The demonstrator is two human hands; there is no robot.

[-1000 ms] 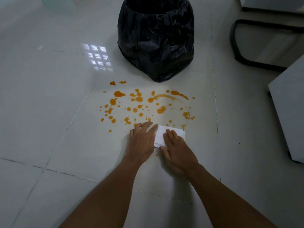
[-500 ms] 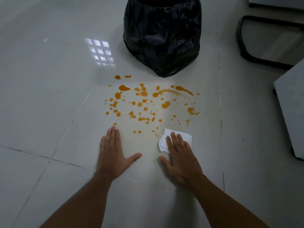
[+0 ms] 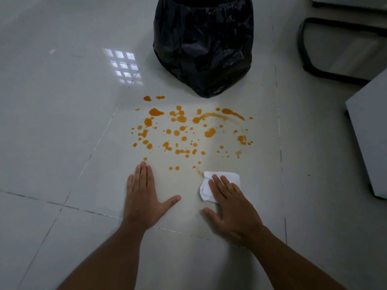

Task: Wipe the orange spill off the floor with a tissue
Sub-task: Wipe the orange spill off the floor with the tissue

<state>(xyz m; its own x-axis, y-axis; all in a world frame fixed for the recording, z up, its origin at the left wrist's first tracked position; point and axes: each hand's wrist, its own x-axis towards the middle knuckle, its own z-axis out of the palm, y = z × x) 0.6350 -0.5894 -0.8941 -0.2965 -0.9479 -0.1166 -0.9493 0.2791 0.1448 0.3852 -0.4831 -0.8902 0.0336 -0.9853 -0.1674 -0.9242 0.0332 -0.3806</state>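
Pressing one tissue (image 3: 219,181) flat, two hands (left (image 3: 144,197), right (image 3: 232,208)) flank the spill (image 3: 188,132).

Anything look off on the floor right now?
Yes: orange spill is spattered across the tile in front of the black bin, mostly unwiped. The tissue under the right hand sits at its near edge.

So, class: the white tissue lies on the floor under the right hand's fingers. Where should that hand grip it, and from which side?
Best at the crumpled near-left edge of the tissue, coming from above. The right hand already presses flat on it, so curling fingers and thumb would probably bunch the raised folds. The flat far edge, facing the orange spill, offers less to pinch.
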